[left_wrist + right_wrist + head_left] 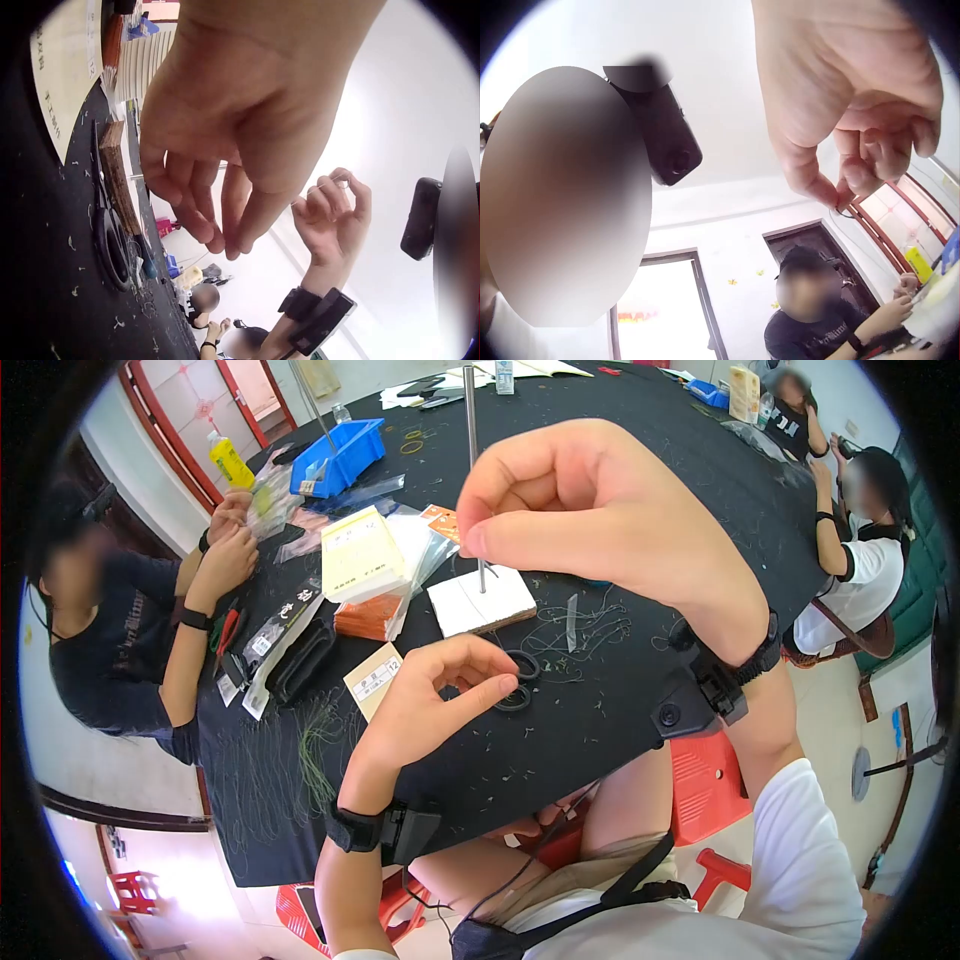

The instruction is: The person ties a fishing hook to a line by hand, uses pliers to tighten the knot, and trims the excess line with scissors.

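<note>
My right hand (pixel 610 520) is raised high beside an upright metal rod (pixel 472 430). Its thumb and forefinger pinch a small dark hook (pixel 845 216), with thin line trailing below. Lower down, my left hand (pixel 430 695) hovers over the table, thumb and fingertips brought together on a fine line (pixel 197 260). The rod stands in a white-topped block (pixel 465 610). Black-handled scissors (pixel 112 251) lie beside that block, partly behind my left fingertips in the head view.
A labelled small box (pixel 370 685) lies left of my left hand, with a yellow pad (pixel 362 560) behind it. Loose line (pixel 580 632) and green strands (pixel 318 750) spread over the black cloth (pixel 560 730). A blue bin (pixel 350 455) stands farther back. Other people sit around.
</note>
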The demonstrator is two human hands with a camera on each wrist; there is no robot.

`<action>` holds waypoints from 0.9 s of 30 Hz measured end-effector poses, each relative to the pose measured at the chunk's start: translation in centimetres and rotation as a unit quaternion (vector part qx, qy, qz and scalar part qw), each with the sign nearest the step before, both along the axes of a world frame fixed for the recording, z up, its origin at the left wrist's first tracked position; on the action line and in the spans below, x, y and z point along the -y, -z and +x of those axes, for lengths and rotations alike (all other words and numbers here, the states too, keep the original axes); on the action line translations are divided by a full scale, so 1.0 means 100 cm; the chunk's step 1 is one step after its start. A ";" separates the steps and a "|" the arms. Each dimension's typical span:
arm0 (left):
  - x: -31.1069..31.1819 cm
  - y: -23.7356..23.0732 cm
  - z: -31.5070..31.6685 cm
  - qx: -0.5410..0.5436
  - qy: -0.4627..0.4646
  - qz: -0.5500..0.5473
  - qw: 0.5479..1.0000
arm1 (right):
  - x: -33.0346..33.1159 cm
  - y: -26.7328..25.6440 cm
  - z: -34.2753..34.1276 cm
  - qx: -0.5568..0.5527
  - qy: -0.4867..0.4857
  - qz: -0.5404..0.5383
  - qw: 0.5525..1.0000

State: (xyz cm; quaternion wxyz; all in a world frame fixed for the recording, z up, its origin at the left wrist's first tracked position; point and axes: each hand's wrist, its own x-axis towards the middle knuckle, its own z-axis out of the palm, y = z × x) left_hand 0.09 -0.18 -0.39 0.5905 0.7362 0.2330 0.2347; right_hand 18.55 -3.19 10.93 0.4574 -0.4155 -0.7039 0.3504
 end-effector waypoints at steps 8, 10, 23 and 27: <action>-0.002 -0.004 -0.002 -0.030 0.060 -0.013 0.998 | -0.002 0.002 0.000 -0.012 -0.036 -0.017 0.999; -0.001 -0.005 -0.002 -0.048 0.058 -0.002 0.997 | 0.001 -0.003 0.010 -0.032 -0.040 -0.035 0.998; -0.002 -0.014 -0.009 0.108 -0.077 -0.009 0.991 | -0.011 0.086 0.049 0.146 -0.082 -0.090 0.982; -0.003 -0.016 -0.011 0.118 -0.075 -0.021 0.990 | -0.013 0.100 0.043 0.101 -0.052 -0.103 0.988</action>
